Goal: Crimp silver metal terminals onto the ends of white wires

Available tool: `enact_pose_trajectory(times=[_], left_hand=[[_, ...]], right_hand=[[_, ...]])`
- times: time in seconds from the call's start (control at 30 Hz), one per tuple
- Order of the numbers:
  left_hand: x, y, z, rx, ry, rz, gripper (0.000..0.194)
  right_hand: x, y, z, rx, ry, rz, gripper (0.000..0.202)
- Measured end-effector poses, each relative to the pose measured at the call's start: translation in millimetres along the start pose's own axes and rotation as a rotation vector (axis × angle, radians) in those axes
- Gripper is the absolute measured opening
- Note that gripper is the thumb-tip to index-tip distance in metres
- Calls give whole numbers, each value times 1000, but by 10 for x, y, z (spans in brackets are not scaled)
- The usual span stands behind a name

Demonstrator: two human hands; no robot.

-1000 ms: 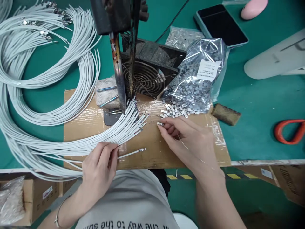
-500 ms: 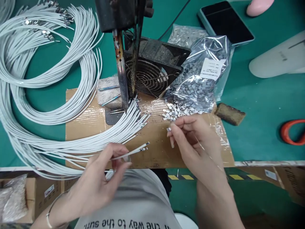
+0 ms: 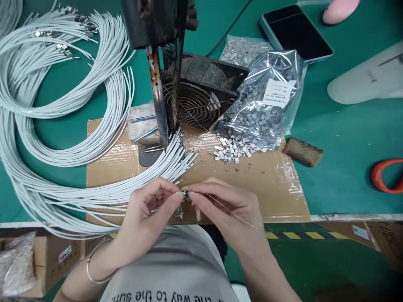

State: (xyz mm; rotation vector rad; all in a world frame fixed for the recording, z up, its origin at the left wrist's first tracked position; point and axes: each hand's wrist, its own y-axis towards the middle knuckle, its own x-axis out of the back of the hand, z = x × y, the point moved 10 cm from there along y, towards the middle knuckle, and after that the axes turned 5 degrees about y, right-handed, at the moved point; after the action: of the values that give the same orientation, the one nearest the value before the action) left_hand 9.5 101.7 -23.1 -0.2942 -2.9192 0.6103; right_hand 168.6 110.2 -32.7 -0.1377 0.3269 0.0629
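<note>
My left hand [image 3: 151,216] is closed in a pinch around the end of a white cable, near the cardboard's front edge. Its fingertips meet those of my right hand [image 3: 225,209], which pinches a small connector piece; a thin wire also runs back across that hand. Fingers hide most of both parts. White cables [image 3: 103,191] fan out behind my left hand, their tips lying under the soldering iron [image 3: 160,100]. A pile of small white connectors [image 3: 234,147] lies on the cardboard [image 3: 252,184], beyond my right hand.
A fan [image 3: 195,100] stands behind the iron, beside a bag of connectors [image 3: 261,113]. Farther right are a brown sponge block [image 3: 303,152], a phone [image 3: 297,32], a white bottle [image 3: 365,77] and red scissor handles [image 3: 376,176]. Coiled cables [image 3: 110,88] cover the left.
My right hand has moved left and toward me from the connector pile, carrying a small connector. Both hands' fingertips have come together, and my left hand has shifted slightly right.
</note>
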Motion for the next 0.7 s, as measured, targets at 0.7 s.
enact_pose_trajectory(times=[0.7], left_hand=[[86,-26,-181,-212,36,-221,16]], right_hand=[[-132,-15,3,-36,108,-51,27]])
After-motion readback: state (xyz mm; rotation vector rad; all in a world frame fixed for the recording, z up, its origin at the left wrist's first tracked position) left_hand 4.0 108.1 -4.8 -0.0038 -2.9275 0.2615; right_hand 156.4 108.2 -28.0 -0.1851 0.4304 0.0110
